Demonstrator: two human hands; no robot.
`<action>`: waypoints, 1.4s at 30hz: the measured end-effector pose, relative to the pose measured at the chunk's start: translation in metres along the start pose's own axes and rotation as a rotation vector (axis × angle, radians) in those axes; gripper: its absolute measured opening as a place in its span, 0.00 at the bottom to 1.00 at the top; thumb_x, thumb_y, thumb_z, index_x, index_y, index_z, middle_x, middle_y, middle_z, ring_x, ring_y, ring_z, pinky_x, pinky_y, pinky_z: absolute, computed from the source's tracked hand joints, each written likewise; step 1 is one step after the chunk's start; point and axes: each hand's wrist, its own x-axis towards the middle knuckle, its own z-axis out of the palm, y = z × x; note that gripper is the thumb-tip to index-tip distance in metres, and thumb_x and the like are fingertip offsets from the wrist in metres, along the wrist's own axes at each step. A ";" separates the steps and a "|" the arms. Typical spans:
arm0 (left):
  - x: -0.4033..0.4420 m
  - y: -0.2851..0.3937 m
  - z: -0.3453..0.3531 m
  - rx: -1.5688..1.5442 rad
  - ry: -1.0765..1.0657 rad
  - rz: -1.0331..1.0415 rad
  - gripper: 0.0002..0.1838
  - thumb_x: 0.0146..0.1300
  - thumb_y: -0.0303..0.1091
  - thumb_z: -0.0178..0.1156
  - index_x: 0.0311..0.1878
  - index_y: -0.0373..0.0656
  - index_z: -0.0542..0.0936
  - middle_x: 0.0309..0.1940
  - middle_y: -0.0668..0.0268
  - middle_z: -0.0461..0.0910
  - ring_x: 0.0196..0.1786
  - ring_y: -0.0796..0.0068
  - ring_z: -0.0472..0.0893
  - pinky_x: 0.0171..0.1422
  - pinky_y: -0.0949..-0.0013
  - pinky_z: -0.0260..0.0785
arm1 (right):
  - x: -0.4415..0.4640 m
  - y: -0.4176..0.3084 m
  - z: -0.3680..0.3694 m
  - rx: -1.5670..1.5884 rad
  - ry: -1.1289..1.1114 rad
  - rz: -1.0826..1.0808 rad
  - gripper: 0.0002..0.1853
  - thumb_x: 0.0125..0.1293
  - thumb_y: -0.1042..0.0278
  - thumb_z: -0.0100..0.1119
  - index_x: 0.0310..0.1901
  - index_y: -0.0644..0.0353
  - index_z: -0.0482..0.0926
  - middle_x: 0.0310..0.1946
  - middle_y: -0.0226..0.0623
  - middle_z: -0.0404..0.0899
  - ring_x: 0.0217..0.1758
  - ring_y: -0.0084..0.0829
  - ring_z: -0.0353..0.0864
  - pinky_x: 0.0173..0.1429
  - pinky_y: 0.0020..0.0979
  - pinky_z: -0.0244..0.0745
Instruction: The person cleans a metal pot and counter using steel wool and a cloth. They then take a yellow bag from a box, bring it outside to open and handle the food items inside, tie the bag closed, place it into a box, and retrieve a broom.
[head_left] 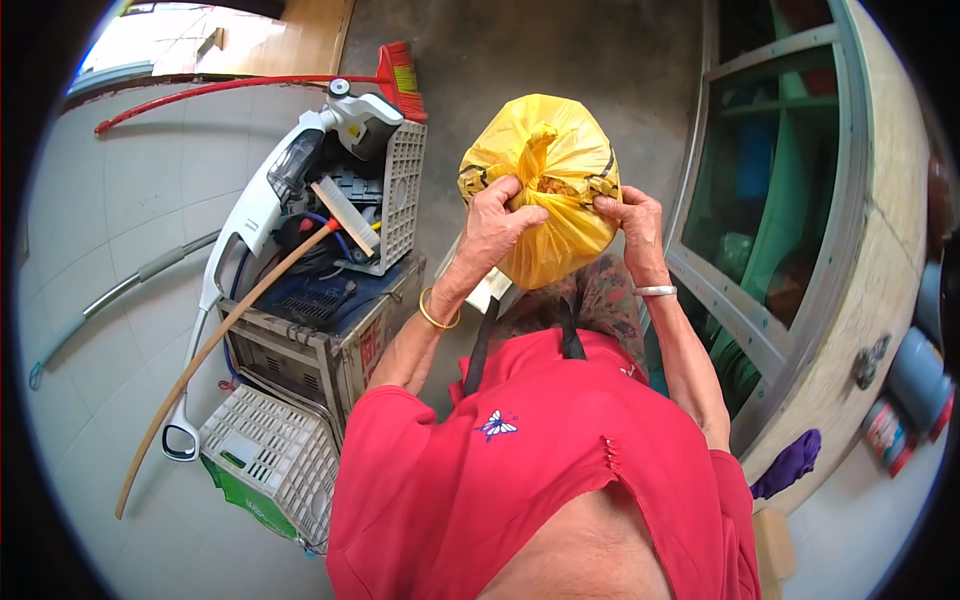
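In the head view a full yellow plastic bag [555,245] with dark print sits in front of me, above my lap. Its gathered top is twisted into a knot-like tuft, and brownish contents show through a small gap below it. My left hand [490,225] pinches the bag's plastic on the left of the gap, thumb and fingers closed. On the other side, my right hand [637,225] grips the plastic between thumb and fingers at the bag's right edge. What lies under the bag is hidden.
To the left stand a white stick vacuum [250,210], a wooden-handled brush [230,320], a red broom [400,80] and a grey plastic crate [405,190] on a metal machine [315,350]. Another crate [270,440] is lower left. A glass-doored cabinet [760,190] stands at right.
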 end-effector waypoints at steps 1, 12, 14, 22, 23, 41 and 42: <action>0.005 0.005 -0.002 0.001 0.007 0.042 0.14 0.46 0.31 0.65 0.24 0.36 0.67 0.22 0.72 0.61 0.25 0.83 0.62 0.28 0.74 0.57 | 0.006 -0.006 0.001 0.075 0.002 0.010 0.14 0.51 0.72 0.67 0.39 0.70 0.81 0.32 0.34 0.82 0.34 0.23 0.78 0.43 0.24 0.71; 0.133 0.055 -0.077 0.067 0.301 0.152 0.11 0.45 0.29 0.64 0.31 0.34 0.74 0.24 0.64 0.69 0.25 0.74 0.68 0.30 0.71 0.62 | 0.169 -0.088 0.077 0.160 -0.276 0.240 0.11 0.59 0.70 0.62 0.41 0.66 0.80 0.29 0.27 0.80 0.26 0.17 0.72 0.29 0.20 0.64; 0.168 0.071 -0.104 0.184 0.338 0.138 0.10 0.47 0.30 0.64 0.30 0.35 0.75 0.25 0.59 0.70 0.26 0.65 0.72 0.32 0.66 0.64 | 0.209 -0.111 0.100 0.104 -0.324 0.300 0.12 0.59 0.70 0.61 0.43 0.67 0.79 0.33 0.30 0.81 0.31 0.20 0.77 0.35 0.21 0.70; 0.270 0.109 -0.180 0.154 0.462 0.070 0.09 0.53 0.31 0.62 0.27 0.33 0.77 0.23 0.61 0.72 0.26 0.68 0.73 0.31 0.69 0.64 | 0.321 -0.246 0.145 -0.471 -0.576 -0.012 0.20 0.60 0.67 0.62 0.52 0.67 0.76 0.42 0.35 0.80 0.42 0.23 0.78 0.47 0.25 0.73; 0.281 0.115 -0.191 0.148 0.483 0.063 0.09 0.53 0.31 0.62 0.27 0.33 0.77 0.23 0.61 0.72 0.26 0.68 0.73 0.31 0.69 0.64 | 0.336 -0.258 0.152 -0.552 -0.513 -0.160 0.19 0.59 0.69 0.63 0.52 0.67 0.76 0.40 0.36 0.81 0.40 0.22 0.77 0.47 0.25 0.72; 0.402 0.156 -0.382 -0.239 0.692 0.189 0.09 0.54 0.30 0.61 0.36 0.35 0.81 0.26 0.61 0.81 0.32 0.77 0.80 0.38 0.75 0.69 | 0.417 -0.412 0.450 -0.796 -0.886 -0.459 0.13 0.47 0.70 0.65 0.36 0.67 0.82 0.23 0.34 0.81 0.28 0.19 0.78 0.34 0.21 0.71; 0.407 0.151 -0.394 -0.068 0.681 0.240 0.08 0.55 0.31 0.60 0.35 0.37 0.80 0.25 0.60 0.80 0.30 0.74 0.80 0.36 0.73 0.70 | 0.422 -0.413 0.460 -0.744 -0.922 -0.418 0.13 0.47 0.70 0.65 0.35 0.67 0.82 0.24 0.34 0.81 0.28 0.19 0.77 0.35 0.21 0.71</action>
